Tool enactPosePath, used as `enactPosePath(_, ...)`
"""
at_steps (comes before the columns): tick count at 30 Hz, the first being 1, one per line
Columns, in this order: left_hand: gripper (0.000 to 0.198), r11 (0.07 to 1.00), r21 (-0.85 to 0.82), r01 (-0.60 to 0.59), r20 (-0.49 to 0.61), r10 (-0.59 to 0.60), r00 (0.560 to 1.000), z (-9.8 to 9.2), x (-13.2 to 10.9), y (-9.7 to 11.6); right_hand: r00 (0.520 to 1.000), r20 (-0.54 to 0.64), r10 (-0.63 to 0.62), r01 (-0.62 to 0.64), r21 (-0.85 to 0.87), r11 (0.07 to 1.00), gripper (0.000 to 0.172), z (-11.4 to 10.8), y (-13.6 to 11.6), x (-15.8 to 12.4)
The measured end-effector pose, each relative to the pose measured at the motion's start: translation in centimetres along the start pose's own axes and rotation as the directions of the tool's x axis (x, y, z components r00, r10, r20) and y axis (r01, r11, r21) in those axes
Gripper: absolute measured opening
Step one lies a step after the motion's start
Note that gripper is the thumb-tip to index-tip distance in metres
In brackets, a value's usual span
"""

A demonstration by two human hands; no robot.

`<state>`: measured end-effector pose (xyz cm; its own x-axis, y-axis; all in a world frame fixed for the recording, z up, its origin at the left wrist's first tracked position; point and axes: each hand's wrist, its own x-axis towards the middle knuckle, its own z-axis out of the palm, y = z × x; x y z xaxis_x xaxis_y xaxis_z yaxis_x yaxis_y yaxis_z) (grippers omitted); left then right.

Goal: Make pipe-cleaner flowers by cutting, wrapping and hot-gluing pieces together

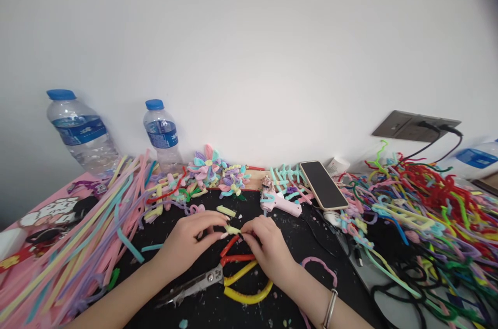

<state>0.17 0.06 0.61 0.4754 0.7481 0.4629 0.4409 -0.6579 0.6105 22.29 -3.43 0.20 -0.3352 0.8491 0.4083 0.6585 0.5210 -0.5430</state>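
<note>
Between my two hands, over the black mat (187,308), is a short pale-yellow pipe cleaner piece (232,230). My left hand (196,233) pinches its left end with thumb and fingertips. At the right end, my right hand (262,241) has thumb and forefinger closed on it. Scissors (213,276) with yellow and red handles lie just below, their blades pointing left and partly under my left forearm. Another pale-yellow pipe cleaner piece (226,210) rests behind my fingertips. A white glue gun (284,206) lies beyond my right hand.
Long pastel pipe cleaners (112,215) are heaped at left, and a tangle of coloured ones (431,215) at right. Two water bottles (83,134) (161,134) stand against the wall. Finished pipe cleaner flowers (208,163) and a phone (323,185) line the back. A black cable (322,238) crosses the mat.
</note>
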Motion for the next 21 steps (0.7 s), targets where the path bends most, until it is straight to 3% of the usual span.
enactPosePath(4, 0.023, 0.976, 0.220, -0.006, 0.052, -0.005, 0.999, -0.3, 0.3, -0.8, 0.997, -0.053, 0.054, -0.053, 0.010, 0.999, 0.013, -0.2, 0.3, 0.1)
enactPosePath(7, 0.026, 0.954, 0.295, -0.052, 0.133, 0.013, 0.991, -0.1, 0.3, -1.1, 0.996, -0.076, 0.050, -0.048, 0.034, 0.998, 0.013, -0.4, 0.4, 0.1)
enactPosePath(16, 0.013, 0.951, 0.304, -0.052, 0.147, 0.007, 0.989, 0.1, 0.4, -1.7, 0.995, -0.083, 0.060, -0.058, 0.036, 0.998, 0.013, -0.5, 0.8, 0.1)
enactPosePath(21, 0.023, 0.949, 0.312, -0.043, 0.147, -0.003, 0.989, 0.0, 0.6, -1.8, 0.994, -0.086, 0.063, -0.060, 0.042, 0.997, 0.013, -0.4, 0.9, 0.1)
